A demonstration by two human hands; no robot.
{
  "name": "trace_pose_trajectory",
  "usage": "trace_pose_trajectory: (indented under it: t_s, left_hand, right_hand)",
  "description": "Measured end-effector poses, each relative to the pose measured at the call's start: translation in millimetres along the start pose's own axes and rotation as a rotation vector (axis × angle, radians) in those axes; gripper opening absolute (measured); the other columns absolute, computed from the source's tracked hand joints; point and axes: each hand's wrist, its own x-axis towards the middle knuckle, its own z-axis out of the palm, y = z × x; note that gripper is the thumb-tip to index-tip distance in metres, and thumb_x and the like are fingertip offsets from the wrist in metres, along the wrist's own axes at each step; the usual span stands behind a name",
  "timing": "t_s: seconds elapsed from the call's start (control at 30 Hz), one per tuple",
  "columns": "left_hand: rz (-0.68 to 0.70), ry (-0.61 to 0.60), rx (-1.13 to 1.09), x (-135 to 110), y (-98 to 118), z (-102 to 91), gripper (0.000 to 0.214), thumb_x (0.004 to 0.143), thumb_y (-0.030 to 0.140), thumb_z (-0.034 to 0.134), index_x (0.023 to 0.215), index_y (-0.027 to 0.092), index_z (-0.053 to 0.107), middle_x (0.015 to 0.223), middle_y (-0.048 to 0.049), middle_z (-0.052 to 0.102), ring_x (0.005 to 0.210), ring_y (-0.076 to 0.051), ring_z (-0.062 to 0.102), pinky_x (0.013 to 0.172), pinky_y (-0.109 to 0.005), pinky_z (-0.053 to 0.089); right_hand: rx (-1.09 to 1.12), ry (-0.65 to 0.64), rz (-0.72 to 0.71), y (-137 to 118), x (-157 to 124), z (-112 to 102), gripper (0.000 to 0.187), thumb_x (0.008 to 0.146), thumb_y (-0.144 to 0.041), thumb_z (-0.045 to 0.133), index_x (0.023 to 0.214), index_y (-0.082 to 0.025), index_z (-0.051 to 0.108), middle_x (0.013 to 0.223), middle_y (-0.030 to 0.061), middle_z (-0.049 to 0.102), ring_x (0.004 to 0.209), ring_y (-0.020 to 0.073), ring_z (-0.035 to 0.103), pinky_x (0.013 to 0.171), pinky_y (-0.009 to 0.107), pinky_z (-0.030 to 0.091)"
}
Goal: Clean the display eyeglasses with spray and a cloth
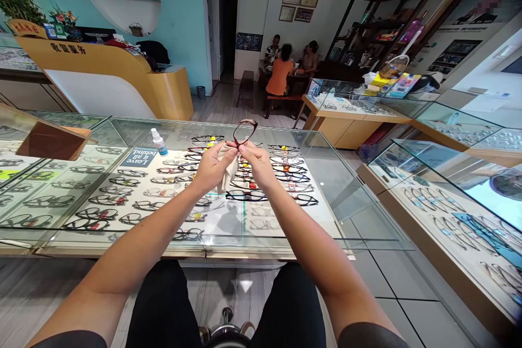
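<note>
I hold a dark red pair of glasses (245, 130) up over a glass display counter (350, 212). My left hand (212, 166) is closed on a pale cleaning cloth (229, 166) pressed against the frame's lower edge. My right hand (258, 162) pinches the same frame from the right side. One lens rim stands up above my fingers. Several pairs of glasses (122, 196) lie in rows under the counter's glass.
A small white spray bottle with a blue cap (159, 141) stands on the counter to the left. A second glass case (457, 196) runs along the right. A yellow reception desk (106, 73) is behind. People sit at a table (285, 68) at the back.
</note>
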Motion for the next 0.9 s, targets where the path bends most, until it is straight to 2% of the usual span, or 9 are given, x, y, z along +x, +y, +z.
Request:
trace_pose_trajectory:
  t_s: [0.13,0.23,0.37,0.5,0.57,0.63,0.77,0.9]
  left_hand:
    - [0.010,0.001,0.060,-0.5,-0.3,-1.7,0.066,0.096,0.082,0.067,0.101,0.017,0.075,0.079,-0.0034,0.069,0.070,-0.017,0.057,0.069,-0.030,0.047]
    - [0.023,-0.087,0.083,1.5,-0.4,-6.7,0.068,0.100,0.082,0.060,0.107,0.017,0.077,0.088,-0.0065,0.073,0.081,-0.020,0.063,0.079,-0.032,0.051]
    - [-0.006,-0.293,0.093,4.4,0.9,-14.7,0.069,0.099,0.080,0.063,0.120,0.016,0.078,0.097,-0.0079,0.074,0.087,-0.022,0.063,0.082,-0.032,0.053]
    - [-0.032,-0.384,0.025,3.7,0.5,-16.7,0.068,0.097,0.073,0.072,0.132,0.015,0.074,0.105,-0.0090,0.075,0.087,-0.021,0.064,0.078,-0.029,0.052]
    - [-0.046,-0.363,-0.006,2.6,-0.8,-15.7,0.067,0.095,0.069,0.076,0.134,0.015,0.072,0.107,-0.0099,0.075,0.089,-0.021,0.066,0.078,-0.028,0.052]
    - [-0.060,-0.311,-0.013,1.9,-1.8,-14.4,0.066,0.093,0.067,0.081,0.132,0.015,0.072,0.103,-0.0088,0.075,0.086,-0.021,0.065,0.076,-0.028,0.052]
    - [-0.037,-0.192,0.009,2.0,-1.0,-10.8,0.060,0.087,0.064,0.088,0.120,0.016,0.073,0.100,-0.0063,0.075,0.084,-0.019,0.065,0.077,-0.028,0.052]
    - [-0.014,-0.092,-0.037,2.0,-1.1,-6.0,0.059,0.090,0.072,0.082,0.108,0.017,0.073,0.095,-0.0060,0.075,0.082,-0.019,0.064,0.077,-0.028,0.051]
  right_hand:
    - [0.001,0.032,0.025,-1.1,0.7,-0.5,0.059,0.084,-0.079,0.080,0.060,-0.025,0.074,0.093,0.0076,0.074,0.104,0.0281,0.064,0.103,0.046,0.050]
    - [0.005,0.074,0.052,-1.7,1.6,-3.9,0.053,0.085,-0.074,0.082,0.063,-0.025,0.079,0.090,0.0061,0.072,0.102,0.0270,0.062,0.104,0.045,0.050]
    - [0.009,0.103,0.082,-6.1,2.2,-8.0,0.042,0.089,-0.066,0.079,0.080,-0.026,0.089,0.090,0.0036,0.066,0.098,0.0235,0.060,0.102,0.042,0.049]
    - [0.010,0.107,0.081,-10.4,2.2,-8.3,0.042,0.089,-0.066,0.079,0.086,-0.026,0.092,0.090,0.0037,0.064,0.099,0.0237,0.060,0.102,0.042,0.048]
    - [0.006,0.096,0.073,-10.8,1.9,-7.9,0.045,0.089,-0.069,0.079,0.085,-0.026,0.091,0.090,0.0037,0.064,0.096,0.0230,0.059,0.100,0.042,0.048]
    - [-0.020,0.076,0.059,-10.8,1.4,-7.3,0.051,0.089,-0.074,0.078,0.076,-0.026,0.088,0.087,0.0036,0.063,0.094,0.0226,0.057,0.098,0.042,0.047]
    - [-0.071,0.016,0.045,-11.8,0.3,-5.2,0.064,0.088,-0.083,0.075,0.060,-0.025,0.074,0.084,0.0048,0.065,0.094,0.0242,0.057,0.105,0.045,0.048]
    - [-0.061,-0.024,0.025,-13.2,-0.4,-2.5,0.063,0.086,-0.084,0.077,0.063,-0.025,0.075,0.091,0.0071,0.071,0.097,0.0256,0.060,0.111,0.048,0.048]
